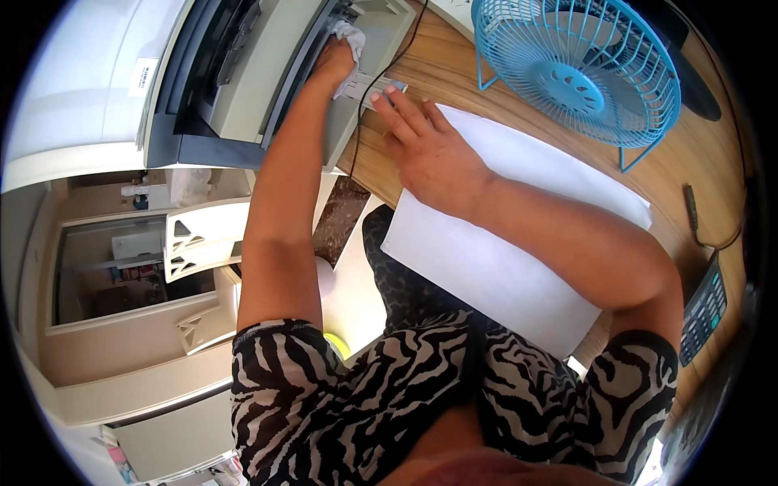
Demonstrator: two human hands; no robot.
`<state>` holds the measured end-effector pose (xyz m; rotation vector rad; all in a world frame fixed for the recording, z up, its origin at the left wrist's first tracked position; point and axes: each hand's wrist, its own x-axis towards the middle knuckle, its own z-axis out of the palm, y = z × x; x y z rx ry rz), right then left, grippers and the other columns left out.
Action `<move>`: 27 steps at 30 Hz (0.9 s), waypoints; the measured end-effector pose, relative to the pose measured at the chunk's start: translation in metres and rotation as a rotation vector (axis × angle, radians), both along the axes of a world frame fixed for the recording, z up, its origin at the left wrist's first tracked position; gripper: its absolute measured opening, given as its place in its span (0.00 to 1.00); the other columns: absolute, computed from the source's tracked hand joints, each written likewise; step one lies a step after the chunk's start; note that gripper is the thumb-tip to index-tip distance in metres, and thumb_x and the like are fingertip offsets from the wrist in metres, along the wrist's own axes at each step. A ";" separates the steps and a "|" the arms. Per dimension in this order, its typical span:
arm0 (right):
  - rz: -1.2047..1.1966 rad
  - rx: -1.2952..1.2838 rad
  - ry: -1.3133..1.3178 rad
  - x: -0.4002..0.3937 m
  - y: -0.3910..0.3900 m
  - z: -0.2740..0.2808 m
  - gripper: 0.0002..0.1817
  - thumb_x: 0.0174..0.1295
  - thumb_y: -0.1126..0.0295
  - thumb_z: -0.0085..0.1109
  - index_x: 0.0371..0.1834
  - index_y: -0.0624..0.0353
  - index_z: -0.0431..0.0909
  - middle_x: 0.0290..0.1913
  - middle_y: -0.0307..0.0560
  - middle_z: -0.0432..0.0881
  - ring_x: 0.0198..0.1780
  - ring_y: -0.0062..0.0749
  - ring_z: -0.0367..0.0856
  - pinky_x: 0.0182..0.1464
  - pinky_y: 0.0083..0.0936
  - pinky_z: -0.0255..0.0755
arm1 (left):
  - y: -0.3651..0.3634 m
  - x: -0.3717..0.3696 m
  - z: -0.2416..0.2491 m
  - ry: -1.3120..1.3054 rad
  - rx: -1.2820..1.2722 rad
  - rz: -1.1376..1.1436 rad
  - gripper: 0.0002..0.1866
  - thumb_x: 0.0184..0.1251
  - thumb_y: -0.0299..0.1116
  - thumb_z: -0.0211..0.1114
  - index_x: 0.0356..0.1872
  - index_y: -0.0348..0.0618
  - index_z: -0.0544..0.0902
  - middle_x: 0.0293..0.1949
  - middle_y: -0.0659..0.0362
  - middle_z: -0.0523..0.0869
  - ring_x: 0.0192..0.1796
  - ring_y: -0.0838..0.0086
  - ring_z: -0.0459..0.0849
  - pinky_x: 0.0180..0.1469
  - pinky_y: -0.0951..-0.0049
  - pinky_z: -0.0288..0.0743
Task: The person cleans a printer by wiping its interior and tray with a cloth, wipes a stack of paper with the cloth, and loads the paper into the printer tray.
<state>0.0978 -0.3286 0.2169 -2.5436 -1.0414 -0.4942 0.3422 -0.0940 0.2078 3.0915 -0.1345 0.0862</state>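
My left hand (335, 61) reaches up to the printer (243, 97) at the upper left, closed around a crumpled white cloth (350, 39). The cloth lies against the printer's light grey surface. Palm down, my right hand (433, 158) rests over the left edge of a large white sheet of paper (502, 235) on the desk. Its fingers stretch towards a small pale tab (381, 89) that sticks out from the printer, and it holds nothing. A thin black cable (361, 113) runs between the two hands.
A blue wire fan (575, 81) stands on the wooden desk (438, 61) at the upper right. Near the right edge lie a calculator or remote with many keys (703, 312) and a dark pen-like object (691, 212). A cabinet with glass (113, 271) is at the left.
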 end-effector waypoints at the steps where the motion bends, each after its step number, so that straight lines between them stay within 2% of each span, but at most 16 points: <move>1: -0.002 0.004 -0.005 0.000 0.001 -0.001 0.16 0.59 0.71 0.55 0.49 0.67 0.79 0.78 0.64 0.51 0.81 0.54 0.46 0.74 0.52 0.58 | 0.001 0.007 0.001 0.024 0.102 -0.015 0.24 0.74 0.37 0.43 0.63 0.34 0.73 0.67 0.38 0.72 0.68 0.46 0.72 0.70 0.53 0.67; 2: -0.001 0.009 -0.009 0.000 0.002 -0.002 0.16 0.59 0.71 0.55 0.48 0.68 0.79 0.78 0.64 0.51 0.81 0.54 0.46 0.74 0.52 0.58 | 0.000 0.009 0.003 0.049 0.205 -0.028 0.23 0.74 0.37 0.42 0.63 0.35 0.74 0.67 0.39 0.72 0.69 0.47 0.72 0.70 0.53 0.66; 3: 0.004 -0.002 0.005 -0.001 0.002 0.000 0.17 0.60 0.71 0.55 0.49 0.68 0.79 0.79 0.64 0.51 0.81 0.55 0.45 0.74 0.52 0.57 | -0.017 -0.003 0.015 0.053 0.114 0.072 0.23 0.75 0.36 0.41 0.64 0.36 0.73 0.68 0.42 0.73 0.69 0.48 0.72 0.71 0.53 0.66; 6: 0.010 -0.016 0.032 -0.001 0.000 0.002 0.18 0.61 0.70 0.55 0.52 0.68 0.81 0.79 0.65 0.51 0.81 0.55 0.45 0.74 0.53 0.56 | -0.015 0.007 0.015 0.084 0.160 0.077 0.25 0.76 0.37 0.40 0.66 0.37 0.72 0.69 0.43 0.71 0.71 0.49 0.71 0.72 0.53 0.65; 9: 0.014 0.000 0.018 0.000 0.000 0.002 0.17 0.61 0.70 0.55 0.50 0.67 0.82 0.79 0.64 0.51 0.81 0.54 0.45 0.74 0.52 0.58 | -0.017 0.002 0.016 0.053 -0.181 0.190 0.28 0.75 0.46 0.41 0.64 0.36 0.74 0.69 0.39 0.71 0.70 0.44 0.70 0.71 0.55 0.64; 12: 0.008 0.024 0.007 -0.001 -0.002 0.000 0.16 0.61 0.70 0.55 0.47 0.67 0.82 0.79 0.63 0.51 0.81 0.53 0.45 0.73 0.51 0.60 | -0.006 0.009 0.011 0.040 -0.088 0.139 0.36 0.72 0.58 0.43 0.66 0.38 0.74 0.70 0.38 0.69 0.73 0.45 0.67 0.72 0.57 0.62; 15: 0.023 0.050 0.011 -0.001 -0.003 -0.001 0.15 0.60 0.69 0.56 0.45 0.68 0.81 0.79 0.61 0.51 0.80 0.52 0.47 0.71 0.50 0.62 | -0.007 0.010 0.005 0.026 -0.276 0.350 0.42 0.69 0.66 0.43 0.68 0.39 0.73 0.70 0.38 0.69 0.74 0.47 0.66 0.73 0.59 0.60; 18: 0.015 0.041 0.003 -0.002 -0.003 -0.001 0.15 0.61 0.69 0.56 0.46 0.67 0.81 0.79 0.61 0.51 0.80 0.51 0.47 0.71 0.50 0.61 | -0.004 0.010 0.005 0.072 -0.293 0.433 0.46 0.66 0.72 0.43 0.70 0.40 0.71 0.70 0.38 0.69 0.74 0.47 0.66 0.73 0.59 0.60; 24: 0.005 -0.017 -0.023 0.000 -0.001 -0.004 0.15 0.63 0.68 0.54 0.47 0.64 0.84 0.80 0.62 0.50 0.81 0.52 0.44 0.71 0.53 0.60 | 0.014 -0.005 0.003 0.115 -0.267 0.452 0.46 0.68 0.70 0.41 0.70 0.38 0.70 0.70 0.37 0.70 0.73 0.46 0.66 0.72 0.58 0.61; 27: 0.002 -0.022 -0.016 0.001 0.000 -0.005 0.15 0.64 0.68 0.55 0.47 0.64 0.84 0.80 0.62 0.49 0.81 0.53 0.43 0.71 0.53 0.60 | 0.027 -0.014 0.004 0.136 -0.086 0.316 0.42 0.72 0.65 0.37 0.70 0.37 0.69 0.68 0.36 0.71 0.73 0.45 0.67 0.72 0.57 0.62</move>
